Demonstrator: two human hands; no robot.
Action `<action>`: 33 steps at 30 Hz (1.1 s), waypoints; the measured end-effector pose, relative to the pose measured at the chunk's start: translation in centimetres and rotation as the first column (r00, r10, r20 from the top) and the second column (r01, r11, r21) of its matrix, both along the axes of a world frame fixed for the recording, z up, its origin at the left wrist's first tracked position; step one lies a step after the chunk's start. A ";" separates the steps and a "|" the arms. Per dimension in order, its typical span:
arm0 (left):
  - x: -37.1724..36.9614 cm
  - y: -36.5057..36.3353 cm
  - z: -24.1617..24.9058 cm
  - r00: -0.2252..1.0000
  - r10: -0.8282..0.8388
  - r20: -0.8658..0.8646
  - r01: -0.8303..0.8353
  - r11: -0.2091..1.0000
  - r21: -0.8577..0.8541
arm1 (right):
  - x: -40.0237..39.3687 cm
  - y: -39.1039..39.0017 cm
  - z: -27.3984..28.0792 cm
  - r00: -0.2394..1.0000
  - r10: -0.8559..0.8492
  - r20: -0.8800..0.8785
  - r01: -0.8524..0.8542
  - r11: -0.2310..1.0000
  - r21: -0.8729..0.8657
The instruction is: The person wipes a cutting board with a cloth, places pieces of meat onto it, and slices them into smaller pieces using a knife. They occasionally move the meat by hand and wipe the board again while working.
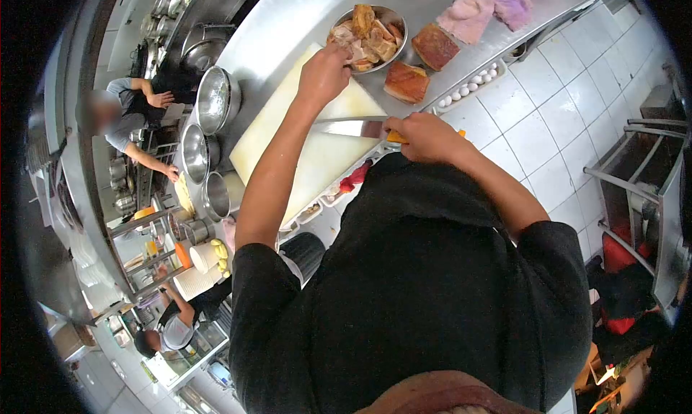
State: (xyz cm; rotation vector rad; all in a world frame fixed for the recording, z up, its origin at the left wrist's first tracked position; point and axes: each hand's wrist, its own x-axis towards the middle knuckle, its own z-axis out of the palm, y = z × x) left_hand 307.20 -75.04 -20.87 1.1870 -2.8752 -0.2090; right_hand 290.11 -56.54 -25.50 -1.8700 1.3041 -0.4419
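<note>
My left hand [324, 72] is at the near rim of a metal bowl [404, 36] heaped with cut pieces of browned meat [382, 48]. Its fingers are bent around a pale piece of meat [355, 51], their tips partly hidden. My right hand [427, 136] is closed on the yellow handle of a large knife [353, 127]. The blade lies flat-looking across the white cutting board [342, 151], pointing left. Two browned slabs of meat, one nearer [406, 82] and one farther [435, 46], rest on the steel counter to the right of the bowl.
Pink cloths [468, 14] lie farther along the counter [288, 14]. A tray of eggs [468, 87] sits by its edge. Several steel bowls [213, 100] stand left of the board. Two other people [133, 115] work at the left. A metal rack [634, 176] stands at right.
</note>
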 end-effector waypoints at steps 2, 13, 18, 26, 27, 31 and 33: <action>-0.9 -0.5 0.1 0.999 0.005 0.032 -0.004 0.999 -0.048 | -0.7 -1.0 0.3 0.998 0.058 0.039 -0.059 0.998 0.027; -2.6 -1.9 -1.0 0.979 -0.038 0.202 0.073 0.983 -0.166 | -1.1 -1.8 -0.2 0.997 0.037 0.060 -0.042 0.996 0.084; -2.9 -2.1 -0.9 0.933 -0.084 0.349 0.151 0.974 -0.171 | -0.8 -1.5 -0.7 0.997 0.018 0.078 -0.020 1.000 0.023; -0.9 -1.9 0.4 0.994 -0.061 0.093 0.079 0.975 -0.209 | 0.6 0.1 0.7 0.998 -0.035 -0.047 0.039 0.996 0.081; -0.6 -1.9 1.3 0.997 -0.065 0.036 0.071 0.976 -0.208 | 0.9 0.4 0.5 0.998 -0.042 -0.041 0.044 0.997 0.061; 0.7 -2.3 3.6 0.999 -0.024 -0.043 0.019 0.993 -0.116 | 1.9 0.6 1.2 0.996 -0.068 -0.064 0.071 0.997 0.036; 1.4 -2.0 3.1 0.993 -0.070 -0.098 0.055 0.988 -0.147 | 2.6 1.0 1.7 0.992 -0.082 -0.093 0.087 0.995 0.048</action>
